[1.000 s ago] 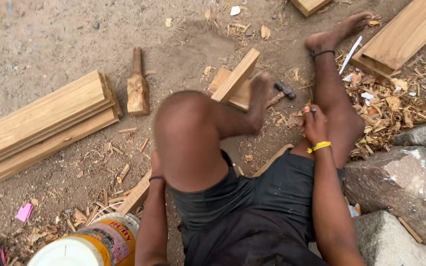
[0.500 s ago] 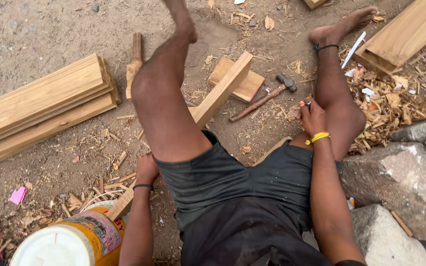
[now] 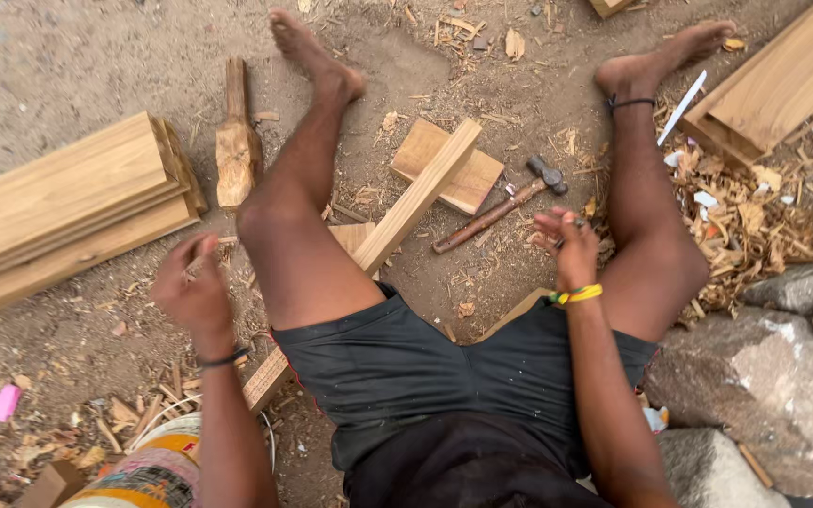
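My right hand pinched something small beside the hammer; my left hand hung loosely curled, apparently empty, near the long plank.

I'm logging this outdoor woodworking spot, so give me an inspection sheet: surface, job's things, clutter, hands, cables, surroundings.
Surface: bare dirt ground, littered with chips.
Job's things: long wooden strip passing under the left leg, over a square wood block; hammer lying between the legs.
Clutter: wood shavings, pink scrap.
Hands: left hand loosely curled, contents unclear; right hand pinching something small, near the hammer.
Cables: nothing seen.
Surroundings: stacked planks, wooden mallet, rocks, a container.
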